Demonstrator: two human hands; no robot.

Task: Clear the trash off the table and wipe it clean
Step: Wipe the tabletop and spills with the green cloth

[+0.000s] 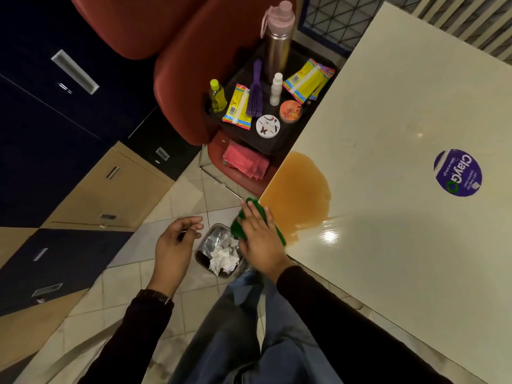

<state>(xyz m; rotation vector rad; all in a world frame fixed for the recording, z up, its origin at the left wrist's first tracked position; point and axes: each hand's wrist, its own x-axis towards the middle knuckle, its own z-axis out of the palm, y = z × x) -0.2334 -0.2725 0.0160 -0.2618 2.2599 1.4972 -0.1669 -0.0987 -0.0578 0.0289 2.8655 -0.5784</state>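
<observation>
Head view. Nearest the lens were your denim-clad legs (243, 336) and dark sleeves. Your right hand (260, 239) lay flat, fingers extended, pressing a green cloth (250, 217) onto the table's (401, 245) near-left corner, at the near edge of an orange-brown spill (299, 187); nothing was pinched, the cloth was merely trapped under the palm. Your left hand (174, 242) hovered off the table above the floor, loosely curled and half open, holding nothing that could be made out.

Progress, as judged: no loose trash showed on the tabletop, and the small bin (221, 253) on the floor beside the corner held crumpled white tissue (224, 254) and foil, so clearing looked complete. Wiping appeared barely begun, since the puddle remained broad and a wet glossy sheen ran rightward from it.

Materials: the table was smooth, pale and reflective, bearing a round purple sticker (457, 173); the cloth looked soft and nappy; the liquid was thin and translucent. A dark tray (249, 134) of toiletries sat on a red chair at the far left.
</observation>
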